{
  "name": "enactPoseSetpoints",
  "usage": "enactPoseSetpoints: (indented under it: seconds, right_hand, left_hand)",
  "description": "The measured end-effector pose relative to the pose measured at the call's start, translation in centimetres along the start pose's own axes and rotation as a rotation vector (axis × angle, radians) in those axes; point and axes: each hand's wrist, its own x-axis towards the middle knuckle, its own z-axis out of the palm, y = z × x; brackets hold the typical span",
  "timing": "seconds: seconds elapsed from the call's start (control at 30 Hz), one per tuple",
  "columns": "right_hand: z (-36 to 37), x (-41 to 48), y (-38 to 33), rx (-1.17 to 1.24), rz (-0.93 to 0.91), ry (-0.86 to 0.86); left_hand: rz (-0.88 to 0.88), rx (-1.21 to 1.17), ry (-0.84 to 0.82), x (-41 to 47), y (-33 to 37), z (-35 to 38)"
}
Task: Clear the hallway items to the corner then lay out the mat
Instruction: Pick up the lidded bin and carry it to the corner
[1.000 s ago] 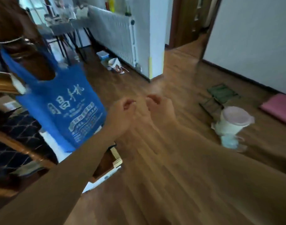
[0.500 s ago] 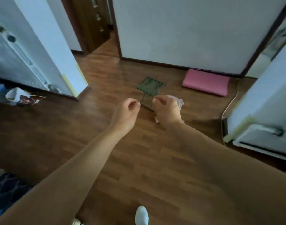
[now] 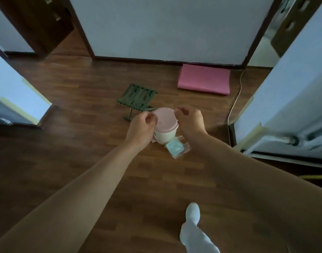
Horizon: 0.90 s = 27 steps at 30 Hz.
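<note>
Both hands reach out over the wood floor [image 3: 83, 152] at mid-frame, one on each side of a cream bin with a pink lid [image 3: 164, 123]. The left hand [image 3: 141, 127] is loosely curled, fingers bent toward the palm, and overlaps the bin's left side; whether it touches the lid cannot be told. The right hand [image 3: 190, 122] is half open, fingers hooked in a claw over the lid's right edge, gripping nothing that shows. Neither hand has a clear hold on anything.

Just below the bin, touching its base, lies a pale blue packet in clear wrap [image 3: 175, 147]. Just above and left of the bin stands a small green folding stool [image 3: 137, 97]. The folded pink mat [image 3: 204, 79] lies against the wall's skirting in the upper right of centre, well apart from the hands. A white cord [image 3: 236, 99] runs down the floor to the mat's right. A foot in a white sock [image 3: 193, 214] shows at the lower edge.

Against the frame half a second earlier, the bin is now plainly seen between the hands rather than hidden behind the right one, and stool, mat and bin all sit nearer the camera.
</note>
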Motion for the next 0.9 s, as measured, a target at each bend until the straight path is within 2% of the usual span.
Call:
enactPoseSetpoints:
  seconds: [0.23, 0.43, 0.7, 0.9]
  right_hand:
    - [-1.0, 13.6, 1.4, -0.114, -0.021, -0.104]
    - [0.4, 22.7, 2.3, -0.176, -0.014, -0.143]
    - [3.3, 31.8, 5.2, -0.231, -0.009, -0.237]
    - [5.1, 38.1, 10.3, -0.309, -0.013, -0.396]
  left_hand:
    - [-0.063, 0.071, 0.047, 11.4, 0.1, 5.5]
    - [-0.131, 0.097, 0.043, 18.9, -0.6, 7.2]
    - [-0.204, 0.114, 0.064, 26.6, -3.1, 10.2]
    - [-0.315, 0.095, 0.146, 31.0, -6.6, 15.1]
